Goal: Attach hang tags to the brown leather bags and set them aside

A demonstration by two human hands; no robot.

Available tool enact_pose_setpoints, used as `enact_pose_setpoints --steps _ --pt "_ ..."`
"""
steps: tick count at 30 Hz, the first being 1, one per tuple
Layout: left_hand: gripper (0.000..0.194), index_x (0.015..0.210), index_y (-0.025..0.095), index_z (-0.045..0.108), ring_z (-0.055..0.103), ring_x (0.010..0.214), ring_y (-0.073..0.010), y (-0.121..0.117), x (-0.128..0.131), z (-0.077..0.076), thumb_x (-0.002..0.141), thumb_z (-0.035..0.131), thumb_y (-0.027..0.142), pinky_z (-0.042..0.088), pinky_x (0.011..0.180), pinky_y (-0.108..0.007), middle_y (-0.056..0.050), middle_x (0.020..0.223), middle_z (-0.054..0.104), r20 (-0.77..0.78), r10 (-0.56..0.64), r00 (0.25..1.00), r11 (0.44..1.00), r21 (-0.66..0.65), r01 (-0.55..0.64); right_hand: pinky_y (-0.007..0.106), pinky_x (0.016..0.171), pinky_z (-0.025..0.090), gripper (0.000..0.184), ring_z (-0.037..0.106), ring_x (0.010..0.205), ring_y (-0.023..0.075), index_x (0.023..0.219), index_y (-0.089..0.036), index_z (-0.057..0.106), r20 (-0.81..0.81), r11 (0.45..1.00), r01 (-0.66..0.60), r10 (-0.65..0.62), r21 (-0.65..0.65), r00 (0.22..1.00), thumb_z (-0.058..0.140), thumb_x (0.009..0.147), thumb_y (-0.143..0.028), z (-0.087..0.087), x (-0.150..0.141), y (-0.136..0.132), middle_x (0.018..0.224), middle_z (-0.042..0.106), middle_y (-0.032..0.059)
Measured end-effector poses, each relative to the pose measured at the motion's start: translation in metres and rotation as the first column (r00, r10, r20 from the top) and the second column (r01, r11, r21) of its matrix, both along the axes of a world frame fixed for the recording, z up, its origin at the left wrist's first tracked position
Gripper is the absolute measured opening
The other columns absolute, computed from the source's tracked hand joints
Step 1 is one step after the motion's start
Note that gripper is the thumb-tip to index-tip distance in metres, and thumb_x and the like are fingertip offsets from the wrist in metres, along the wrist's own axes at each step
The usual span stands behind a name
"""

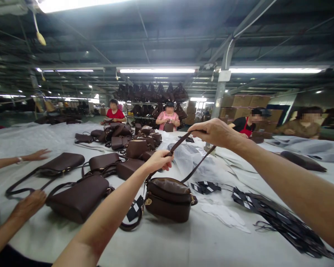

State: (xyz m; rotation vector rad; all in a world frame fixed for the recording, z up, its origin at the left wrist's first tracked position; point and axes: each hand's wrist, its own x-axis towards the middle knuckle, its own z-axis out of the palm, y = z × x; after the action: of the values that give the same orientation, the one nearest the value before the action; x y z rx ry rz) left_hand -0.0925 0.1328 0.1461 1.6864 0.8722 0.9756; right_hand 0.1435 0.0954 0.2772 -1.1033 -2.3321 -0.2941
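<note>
Brown bag (168, 207) stands mouth (171, 184) upward, long axis running left to right, both hands (159, 161) (213, 132) pinching its raised strap (180, 142).

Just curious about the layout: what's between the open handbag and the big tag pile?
Right of the open handbag, the head view shows a smaller black tag cluster and, nearer the wearer, a white glove-like piece.

Spreads out as a pale tabletop (167, 246). Carries heaped and scattered brown bags (136, 149), plus an open bag (167, 207) at centre front. Bears black tags (286, 226) and translucent plastic (179, 159) too.
</note>
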Motion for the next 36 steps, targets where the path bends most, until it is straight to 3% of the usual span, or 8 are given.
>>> enact_pose_setpoints --steps 4,9,11,15,17,23,29,36 --pt "0.007 0.083 0.017 0.055 0.056 0.04 -0.0101 0.02 -0.013 -0.002 0.082 0.062 0.018 0.039 0.042 -0.017 0.001 0.053 0.062 0.363 0.37 0.855 0.914 -0.309 -0.264 0.026 0.057 0.039 0.025 0.067 0.074 0.0213 0.097 -0.025 0.074 0.07 0.945 0.242 -0.263 0.221 0.962 0.052 0.084 -0.026 -0.029 0.029 -0.003 0.079 0.074 0.0038" --pt "0.016 0.074 0.015 0.051 0.065 0.053 -0.0133 0.017 -0.043 -0.007 0.089 0.045 0.013 0.049 0.048 -0.021 -0.013 0.079 0.072 0.463 0.376 0.803 0.868 -0.479 -0.13 0.028 0.064 0.047 0.025 0.068 0.065 0.0207 0.098 -0.02 0.072 0.08 0.928 0.275 -0.263 -0.252 0.961 0.051 0.084 -0.026 -0.083 0.071 0.006 0.06 0.069 0.0024" --pt "0.022 0.069 0.015 0.05 0.07 0.068 -0.0174 0.011 -0.047 -0.007 0.089 0.042 0.015 0.055 0.059 -0.026 -0.017 0.091 0.072 0.529 0.348 0.774 0.863 -0.503 -0.045 0.027 0.059 0.047 0.023 0.069 0.062 0.0201 0.097 -0.019 0.071 0.153 0.79 0.25 -0.198 -0.56 0.968 0.058 0.079 -0.025 -0.105 0.072 0.005 0.063 0.07 0.0025" --pt "0.029 0.064 0.016 0.047 0.069 0.094 -0.027 0.005 -0.043 -0.007 0.091 0.038 0.022 0.056 0.081 -0.046 -0.017 0.104 0.07 0.757 0.306 0.577 0.855 -0.485 0.184 0.021 0.046 0.043 0.035 0.066 0.054 0.0148 0.106 -0.017 0.065 -0.035 0.369 -0.019 -0.039 -0.929 0.999 0.064 0.076 -0.036 -0.137 0.046 -0.005 0.08 0.073 0.005" --pt "0.034 0.061 0.018 0.042 0.07 0.083 -0.023 0.007 -0.043 -0.008 0.093 0.034 0.023 0.056 0.078 -0.043 -0.014 0.09 0.069 0.807 0.362 0.466 0.858 -0.484 0.173 0.019 0.043 0.039 0.041 0.062 0.049 0.0115 0.111 -0.017 0.061 -0.187 0.31 -0.181 0.013 -0.933 0.982 0.056 0.083 -0.047 -0.144 0.028 -0.012 0.078 0.073 0.0052" --pt "0.037 0.058 0.018 0.035 0.029 0.033 -0.0034 0.018 -0.058 -0.019 0.095 0.033 0.021 0.033 0.038 -0.016 0.006 0.048 0.033 0.769 0.454 0.451 0.84 -0.537 0.071 0.019 0.038 0.027 0.04 0.055 0.041 0.0093 0.107 -0.017 0.055 -0.149 0.43 -0.151 0.039 -0.89 0.988 0.04 0.092 -0.051 -0.145 -0.015 -0.022 0.071 0.066 0.0021" --pt "0.021 0.069 0.013 0.051 0.04 0.04 -0.0041 0.008 -0.052 -0.017 0.089 0.05 0.021 0.036 0.041 -0.017 0.001 0.059 0.05 0.677 0.362 0.641 0.86 -0.508 0.052 0.026 0.062 0.044 0.022 0.068 0.08 0.023 0.09 -0.018 0.063 0.447 0.897 0.132 0.079 -0.421 0.891 0.042 0.095 -0.022 -0.13 -0.054 -0.032 0.085 0.071 0.0105" --pt "0.013 0.079 0.015 0.054 0.054 0.045 -0.0123 -0.014 -0.006 -0.021 0.088 0.057 0.024 0.046 0.046 -0.024 0.0 0.057 0.055 0.356 0.145 0.923 0.879 -0.475 0.045 0.028 0.067 0.048 0.032 0.07 0.086 0.0252 0.097 -0.013 0.07 0.552 0.933 0.21 -0.015 -0.292 0.834 0.042 0.095 -0.028 -0.102 -0.106 -0.005 0.096 0.073 0.0166"
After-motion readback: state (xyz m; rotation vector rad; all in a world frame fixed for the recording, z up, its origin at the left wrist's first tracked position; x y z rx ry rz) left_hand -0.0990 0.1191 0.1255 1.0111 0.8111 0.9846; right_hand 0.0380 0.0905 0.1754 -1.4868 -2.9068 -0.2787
